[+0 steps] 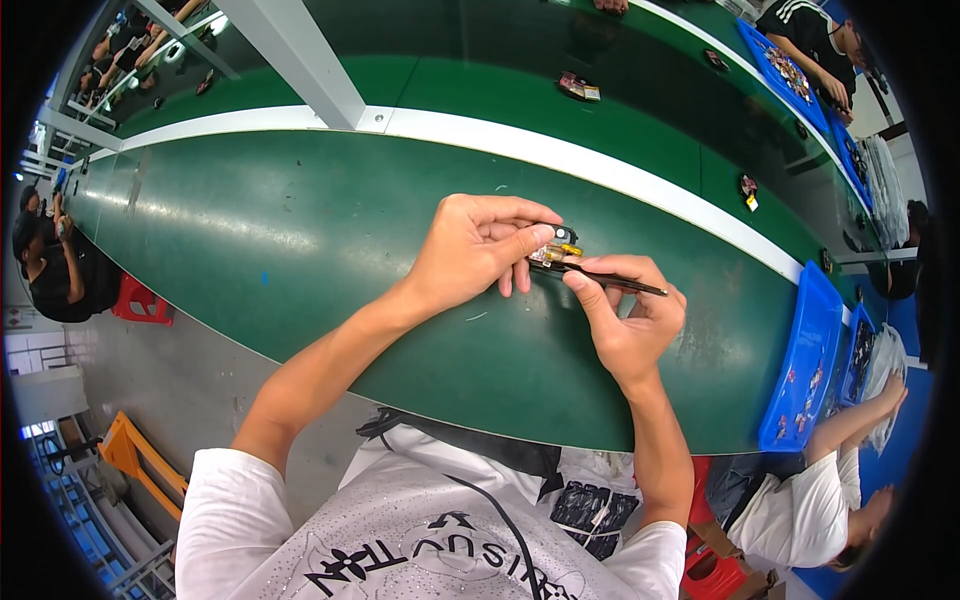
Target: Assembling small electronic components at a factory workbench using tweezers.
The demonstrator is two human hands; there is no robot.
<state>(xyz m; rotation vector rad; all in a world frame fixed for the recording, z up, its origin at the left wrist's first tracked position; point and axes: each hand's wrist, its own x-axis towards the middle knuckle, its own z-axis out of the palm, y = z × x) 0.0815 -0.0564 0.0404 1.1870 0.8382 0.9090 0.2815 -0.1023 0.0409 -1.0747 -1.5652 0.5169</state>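
Observation:
My left hand (468, 245) is closed around a small black electronic device (566, 238), gripping it between thumb and fingers above the green worktable (340, 235). Yellowish and clear inner parts show on the device's near side. Between the thumb and fingers of my right hand (638, 318) is a pair of black tweezers (632, 284), slanting down to the right. Its left end meets the device, and its other end sticks out past my fingers. What the tweezers touch inside is too small to make out.
A blue tray (822, 300) with small parts stands at the table's right end. Beyond a white rail (540, 148), a dark green belt carries several small devices, one (579, 87) straight ahead. A white post (300, 60) rises from the rail. Other people sit at both sides.

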